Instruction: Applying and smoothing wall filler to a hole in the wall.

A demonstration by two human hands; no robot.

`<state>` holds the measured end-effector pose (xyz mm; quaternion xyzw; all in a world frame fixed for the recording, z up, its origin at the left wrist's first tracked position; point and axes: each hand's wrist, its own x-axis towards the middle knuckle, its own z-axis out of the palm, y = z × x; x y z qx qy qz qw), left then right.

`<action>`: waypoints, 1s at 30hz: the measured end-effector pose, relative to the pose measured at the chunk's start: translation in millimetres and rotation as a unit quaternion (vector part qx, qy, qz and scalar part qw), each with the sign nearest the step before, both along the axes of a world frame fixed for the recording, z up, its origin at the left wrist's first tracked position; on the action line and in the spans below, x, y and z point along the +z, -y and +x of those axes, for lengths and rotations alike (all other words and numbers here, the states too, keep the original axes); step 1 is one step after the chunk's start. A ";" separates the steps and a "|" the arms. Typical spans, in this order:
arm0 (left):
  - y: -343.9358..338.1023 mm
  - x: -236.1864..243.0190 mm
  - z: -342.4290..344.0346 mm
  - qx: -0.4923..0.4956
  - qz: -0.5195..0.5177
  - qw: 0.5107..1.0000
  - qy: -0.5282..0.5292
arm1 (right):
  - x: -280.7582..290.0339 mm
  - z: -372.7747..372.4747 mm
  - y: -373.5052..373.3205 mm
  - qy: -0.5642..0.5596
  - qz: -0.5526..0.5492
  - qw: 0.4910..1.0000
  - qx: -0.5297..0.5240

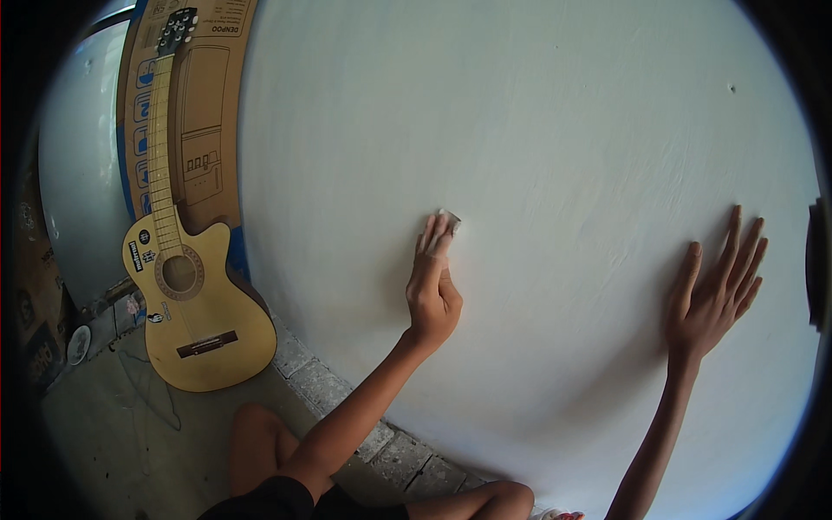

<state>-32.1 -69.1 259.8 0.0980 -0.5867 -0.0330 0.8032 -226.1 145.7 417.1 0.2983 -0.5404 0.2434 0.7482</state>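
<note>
My left hand (433, 295) is raised against a pale, white-coated wall (537, 156). Its fingers press a small thin grey piece, like sandpaper (455, 222), to the surface; most of it is hidden under them. White dust coats those fingertips. Farther right, my right hand (715, 299) lies on the same wall with its fingers spread and nothing in it. Faint scratches and uneven marks show on the wall between the two hands.
An acoustic guitar (208, 316) leans at the left against a tall cardboard box (204, 121). Grey blocks (325, 388) edge the wall's foot. My bent legs (472, 504) are low in view. A dark object (816, 264) sits at the far right rim.
</note>
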 end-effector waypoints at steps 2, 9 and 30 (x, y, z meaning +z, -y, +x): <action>-8.3 -2.3 0.1 0.043 -0.054 0.995 0.069 | -2.1 3.6 0.9 0.006 0.004 1.000 0.000; -13.2 -3.5 -2.3 0.013 -0.051 0.996 0.068 | -1.9 0.6 1.1 -0.003 0.000 1.000 0.002; -3.2 0.8 7.9 0.043 0.018 0.999 0.002 | -20.0 10.9 3.8 0.031 -0.015 0.999 0.020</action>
